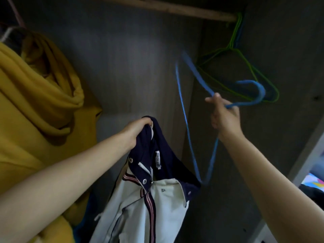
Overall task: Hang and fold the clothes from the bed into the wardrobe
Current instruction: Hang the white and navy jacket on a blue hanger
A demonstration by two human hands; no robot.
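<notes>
Jacket (154, 199) sits lower centre of frame, cream body with navy collar and striped trim, hanging down from my left hand (138, 131). That grip is closed on the navy collar, bunching it at the top — I read that as keeping the neck opening up and reachable for a hanger. Right hand (223, 116), centre right, has its grip closed round the blue hanger (192, 71) near the neck below the hook; the hook curls off to the right and the hanger's lower corner nearly meets the jacket collar. Hanger is blurred, so its exact tilt is unclear. I judge it is held off the rod so the jacket can be threaded on first.

Outward — wooden rod (175, 10) runs across the top, with green wire hangers (254, 71) hung at its right end, upper right. Yellow hoodie (35, 102) already hangs at left. Wardrobe back panel (122, 58) behind it all.
</notes>
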